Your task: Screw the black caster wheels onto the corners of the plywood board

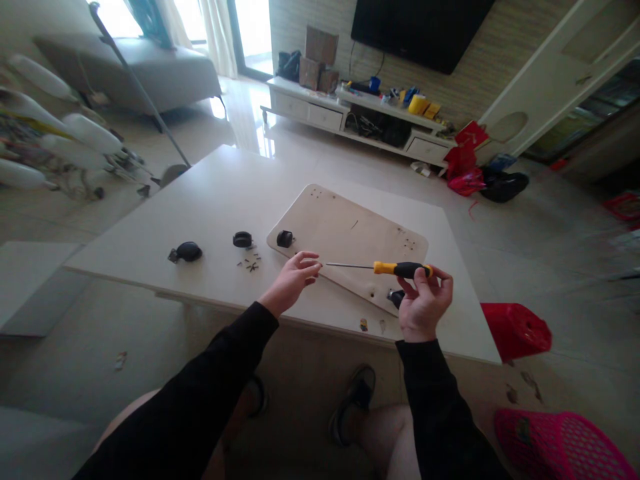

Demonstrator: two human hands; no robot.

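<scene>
My right hand point(426, 300) grips a screwdriver point(400, 268) with a yellow and black handle, its shaft pointing left. By the shaft's tip is my left hand point(299, 275), fingers curled together; anything between them is too small to make out. Beneath both hands lies a pale board point(345, 230) with rounded corners and small holes. One black caster wheel point(285, 238) sits at the board's left corner, and another caster point(397, 297) is partly hidden by my right hand. Left of the board are a loose caster point(189, 251), a second loose caster point(243, 239) and several screws point(251, 265).
The white table point(215, 193) carries the board. Near its front edge lies a small yellow and black piece point(363, 325). A red stool or bucket point(517, 331) stands off the right end, with a pink basket point(565, 443) below. A TV cabinet point(320, 117) stands beyond.
</scene>
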